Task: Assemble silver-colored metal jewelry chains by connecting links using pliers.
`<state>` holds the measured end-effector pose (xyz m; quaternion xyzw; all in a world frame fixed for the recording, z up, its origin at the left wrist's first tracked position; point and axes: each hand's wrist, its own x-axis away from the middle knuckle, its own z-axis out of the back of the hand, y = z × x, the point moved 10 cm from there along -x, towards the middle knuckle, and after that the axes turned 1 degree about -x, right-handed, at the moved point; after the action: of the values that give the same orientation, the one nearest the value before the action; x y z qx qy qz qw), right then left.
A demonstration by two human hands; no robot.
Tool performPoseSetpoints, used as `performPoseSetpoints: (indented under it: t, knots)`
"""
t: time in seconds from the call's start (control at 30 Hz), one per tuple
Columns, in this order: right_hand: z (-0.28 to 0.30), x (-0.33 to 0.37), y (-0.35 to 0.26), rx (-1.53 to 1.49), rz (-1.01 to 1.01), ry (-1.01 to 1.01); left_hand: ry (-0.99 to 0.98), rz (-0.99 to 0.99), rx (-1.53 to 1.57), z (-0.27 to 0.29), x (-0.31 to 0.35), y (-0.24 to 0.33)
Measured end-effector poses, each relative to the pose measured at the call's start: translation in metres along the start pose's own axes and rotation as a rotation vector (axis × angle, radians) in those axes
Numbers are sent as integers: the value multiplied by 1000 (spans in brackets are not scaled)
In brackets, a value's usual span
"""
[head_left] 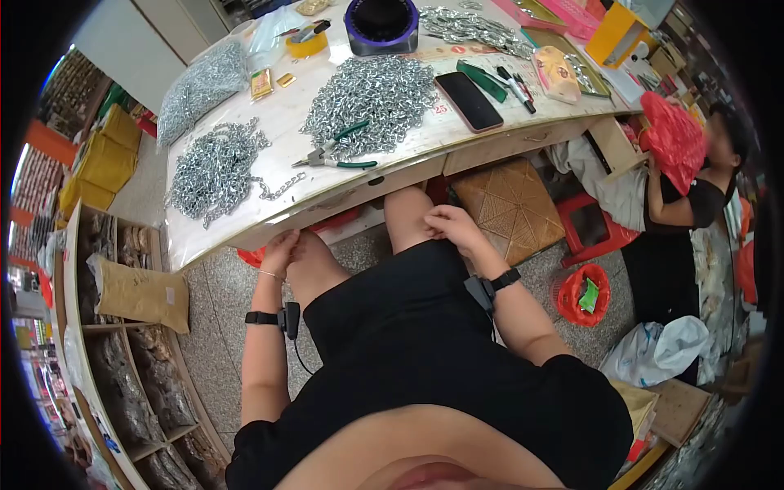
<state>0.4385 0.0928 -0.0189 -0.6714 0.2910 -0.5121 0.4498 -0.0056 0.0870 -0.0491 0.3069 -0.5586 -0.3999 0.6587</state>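
Note:
My left hand (280, 251) rests at the side of my left knee, its fingers loosely bent with nothing seen in them. On my right thigh lies my right hand (454, 226), fingers relaxed and apart, holding nothing. Ahead of both, pliers with green handles (335, 151) lie at the front of the white table (286, 194). Their handles are spread, touching a big heap of silver chain links (371, 98). A second heap of silver chain (214, 167) sits to the left, one strand trailing toward the pliers.
A phone (469, 101), markers (516, 88) and a purple-rimmed black device (381, 26) lie on the table. A bag of links (204, 86) is far left. A woven-topped stool (510, 208) and red bin (581, 294) stand right, near a person with a red bag (674, 143). Shelves (122, 351) flank my left.

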Motion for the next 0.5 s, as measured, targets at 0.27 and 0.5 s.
performPoseSetpoints:
  t: [0.27,0.5]
  knots:
    - [-40,-24,-67,129,317,-32,-2,172,746,-26,-25,-59]
    - [-189,-49,-129,1115,671,-169,-106,119,877,-63,-16,-98]
